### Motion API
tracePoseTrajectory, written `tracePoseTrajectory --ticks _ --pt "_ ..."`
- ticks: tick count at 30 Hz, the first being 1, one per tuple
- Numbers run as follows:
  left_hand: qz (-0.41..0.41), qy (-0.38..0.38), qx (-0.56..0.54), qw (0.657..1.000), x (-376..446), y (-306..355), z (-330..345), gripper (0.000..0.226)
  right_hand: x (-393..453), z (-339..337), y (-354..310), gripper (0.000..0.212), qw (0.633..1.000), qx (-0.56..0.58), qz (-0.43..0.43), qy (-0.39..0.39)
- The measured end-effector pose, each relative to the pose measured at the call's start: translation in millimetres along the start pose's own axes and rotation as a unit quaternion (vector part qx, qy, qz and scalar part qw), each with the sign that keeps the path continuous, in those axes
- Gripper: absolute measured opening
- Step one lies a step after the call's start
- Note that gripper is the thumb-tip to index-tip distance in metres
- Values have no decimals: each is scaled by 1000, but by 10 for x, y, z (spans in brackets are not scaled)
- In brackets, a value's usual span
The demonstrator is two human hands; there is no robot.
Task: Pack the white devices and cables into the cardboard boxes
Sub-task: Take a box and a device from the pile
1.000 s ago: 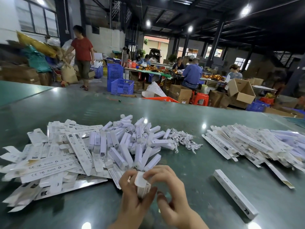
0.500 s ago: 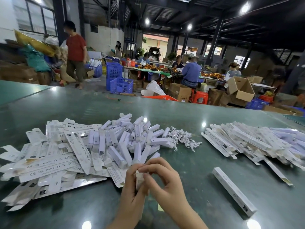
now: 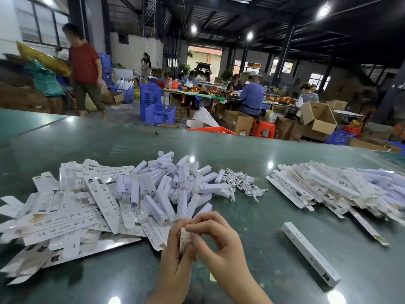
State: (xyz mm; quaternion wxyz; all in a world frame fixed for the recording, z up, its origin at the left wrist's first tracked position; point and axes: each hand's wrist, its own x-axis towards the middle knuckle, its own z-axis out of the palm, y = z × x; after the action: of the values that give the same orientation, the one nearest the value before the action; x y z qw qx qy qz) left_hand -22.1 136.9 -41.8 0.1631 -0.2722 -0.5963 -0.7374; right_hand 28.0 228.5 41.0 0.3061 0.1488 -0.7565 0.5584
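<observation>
- My left hand [image 3: 175,255] grips a slim box [image 3: 183,240] upright, at 6 o'clock on the table [image 3: 252,154].
- My right hand [image 3: 215,240] has its fingers curled, with the fingertips [image 3: 190,227] pinching the top end of the box; I judge I am closing the flap. Whether a device is inside, I cannot tell.
- Done, as I read it: a heap of boxes [image 3: 341,189] at 2 o'clock, and one lone box [image 3: 311,253] at 4 o'clock. They look closed.
- Left: many devices [image 3: 171,185] piled at 11 o'clock, a tangle of cables [image 3: 241,183] at 12, and flat cartons [image 3: 65,211] at 9. Plenty remains; roughly halfway at best.
- In the way: the devices lie just beyond my hands and overlap the cartons, so picking one carton means sliding others.
- Beyond the table: blue crates [image 3: 160,114], brown cartons and seated workers.
</observation>
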Motion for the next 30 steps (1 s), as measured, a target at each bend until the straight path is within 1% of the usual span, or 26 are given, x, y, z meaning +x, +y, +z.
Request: tracePoseTrajectory --ticks 5,7,9,11,14,17,19,25,30 --pt "2 -1 7 1000 -5 -63 -7 47 20 -50 -42 18 999 5 23 -32" --pt "7 14 1 1000 -23 -83 0 48 41 -43 -58 22 999 -2 35 -41" --pt "43 23 -3 999 -33 -57 7 44 42 -10 -60 21 999 -5 38 -38" --pt "86 7 -1 996 -22 -34 1 40 27 24 -45 23 999 -8 33 -28" --pt "115 -5 5 993 11 -7 -9 37 -8 30 -24 21 1000 6 20 -24" --pt "143 -2 14 990 -18 -9 5 34 -32 -37 -19 17 997 51 21 -47" --pt "137 13 27 990 -30 -5 14 32 -20 -97 -12 15 994 71 33 -73" --pt "153 13 14 988 -26 48 42 28 46 -204 15 12 991 25 16 -134" --pt "149 10 24 988 -8 62 15 25 90 -210 75 16 990 -36 -30 -130"
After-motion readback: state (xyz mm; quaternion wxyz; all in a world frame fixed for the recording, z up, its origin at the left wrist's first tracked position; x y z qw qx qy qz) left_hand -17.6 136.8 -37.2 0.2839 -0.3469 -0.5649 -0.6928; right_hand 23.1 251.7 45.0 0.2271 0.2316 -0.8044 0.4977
